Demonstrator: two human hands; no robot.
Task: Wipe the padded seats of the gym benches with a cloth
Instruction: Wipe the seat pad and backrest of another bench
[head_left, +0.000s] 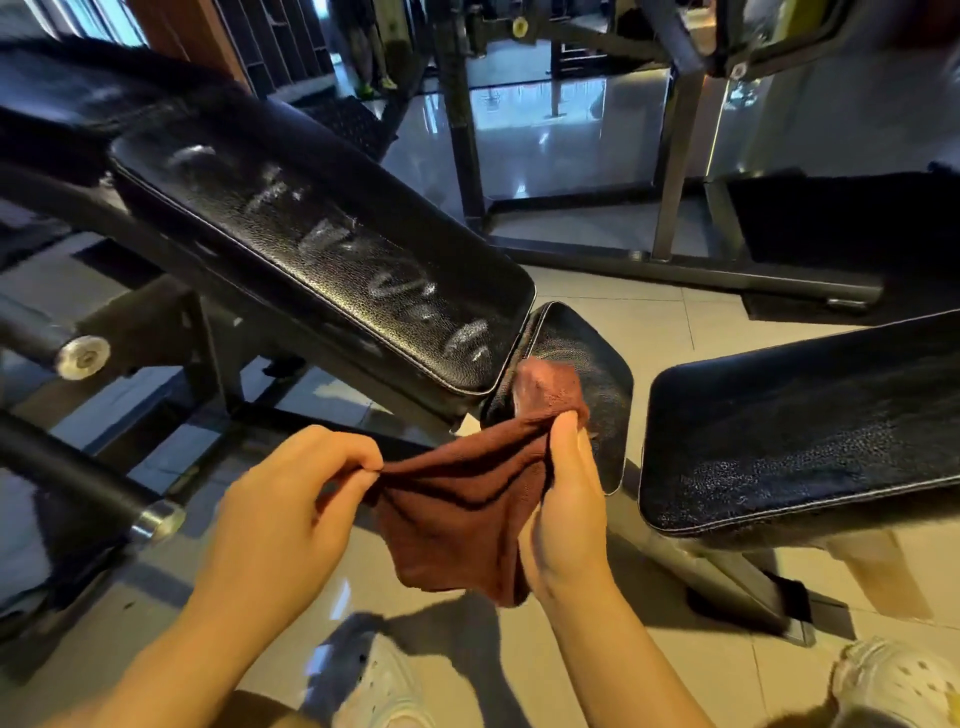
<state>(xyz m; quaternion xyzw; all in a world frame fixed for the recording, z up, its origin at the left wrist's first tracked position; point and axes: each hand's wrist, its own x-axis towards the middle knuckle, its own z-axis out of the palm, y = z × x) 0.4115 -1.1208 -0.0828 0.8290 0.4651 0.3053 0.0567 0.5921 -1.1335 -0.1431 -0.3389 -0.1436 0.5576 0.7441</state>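
Note:
A dark red cloth (467, 499) hangs stretched between both hands in front of the benches. My left hand (280, 514) pinches its left edge between thumb and fingers. My right hand (566, 509) grips the bunched right side, thumb on top. Behind the cloth sits a small black padded seat (597, 364), tilted, with its lower part hidden by the cloth and my right hand. A long black inclined back pad (322, 249) with whitish smear marks runs up to the left. Another black padded bench (800, 441) lies at the right.
Black padded rollers with metal end caps (83, 356) stick out at the left. A steel rack frame (675, 156) stands behind on the tiled floor. My white shoes (379, 680) are at the bottom. A person's legs (369, 52) show far back.

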